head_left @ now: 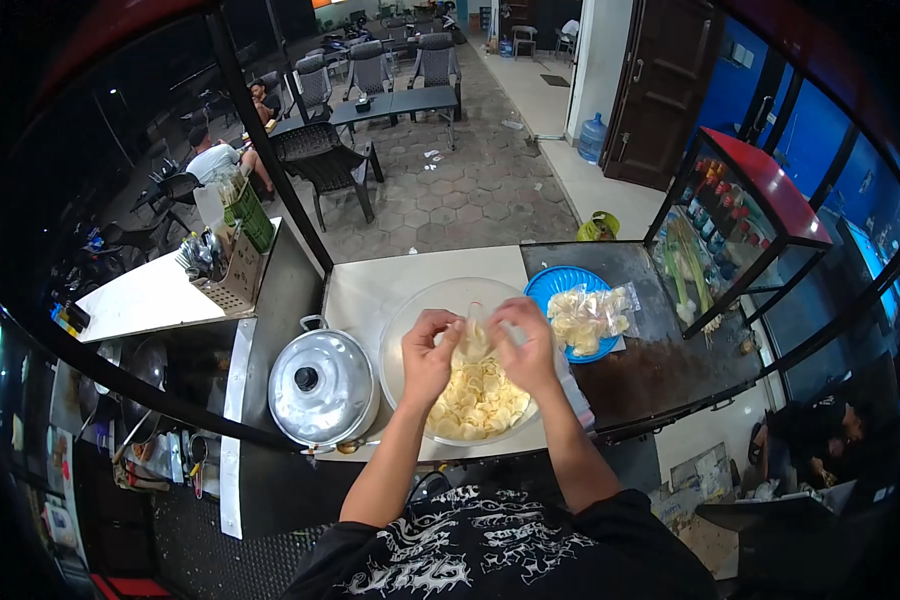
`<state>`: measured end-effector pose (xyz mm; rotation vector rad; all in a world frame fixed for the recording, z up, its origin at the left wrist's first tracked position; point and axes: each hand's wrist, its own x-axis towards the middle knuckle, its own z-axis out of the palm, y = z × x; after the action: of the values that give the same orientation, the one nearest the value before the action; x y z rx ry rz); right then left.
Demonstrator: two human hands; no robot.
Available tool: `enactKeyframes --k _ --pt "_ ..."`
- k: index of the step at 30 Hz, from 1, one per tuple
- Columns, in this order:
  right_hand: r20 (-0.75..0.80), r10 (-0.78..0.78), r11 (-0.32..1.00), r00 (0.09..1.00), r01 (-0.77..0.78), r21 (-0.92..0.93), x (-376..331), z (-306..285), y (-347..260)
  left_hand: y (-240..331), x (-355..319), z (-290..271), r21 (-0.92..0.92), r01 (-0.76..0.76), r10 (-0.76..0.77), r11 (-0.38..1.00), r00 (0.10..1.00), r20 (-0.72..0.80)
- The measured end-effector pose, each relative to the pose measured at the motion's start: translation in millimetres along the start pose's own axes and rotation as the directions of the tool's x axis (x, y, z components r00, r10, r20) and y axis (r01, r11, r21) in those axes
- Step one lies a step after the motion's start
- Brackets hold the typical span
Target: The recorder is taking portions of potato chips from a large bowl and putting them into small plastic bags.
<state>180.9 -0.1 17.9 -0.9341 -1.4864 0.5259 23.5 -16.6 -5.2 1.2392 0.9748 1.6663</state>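
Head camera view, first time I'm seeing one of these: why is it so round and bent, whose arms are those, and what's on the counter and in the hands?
This is one picture from a wide fisheye camera worn on a person's head, looking down, so straight edges curve near the rim. There is no machine: the two forearms coming up from the bottom edge are the wearer's own.

The left hand and right hand together hold a small clear plastic bag over a large clear bowl of pale crackers. Whether crackers are going in or out cannot be told.

The bowl sits on a pale counter. Left of it stands a metal pot with a lid. To the right, a blue plate carries bagged crackers. Beyond are a glass display case and seated people among the chairs.
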Motion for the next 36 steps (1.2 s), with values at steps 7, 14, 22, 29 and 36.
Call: enactKeyframes --k 7,14,22,29,36 --pt "-0.01 -0.001 1.0 1.0 0.001 0.031 10 -5 7 6 5 7 -0.003 0.025 -0.026 1.0 0.999 -0.036" --pt "-0.014 0.063 0.998 0.998 -0.063 0.01 7 8 8 11 10 4 -0.01 0.036 -0.037 0.999 0.99 -0.139" --pt "-0.059 0.092 0.996 0.994 -0.093 -0.008 5 30 21 0 18 2 -0.052 0.032 -0.038 0.998 0.991 -0.127" --pt "0.02 0.16 0.985 0.987 -0.161 0.069 8 33 26 -1 22 -7 -0.083 0.168 -0.173 0.982 0.984 -0.048" --pt "0.173 0.301 0.909 0.938 -0.337 0.247 7 31 21 -1 18 -17 0.081 0.252 -0.264 0.964 0.932 0.249"
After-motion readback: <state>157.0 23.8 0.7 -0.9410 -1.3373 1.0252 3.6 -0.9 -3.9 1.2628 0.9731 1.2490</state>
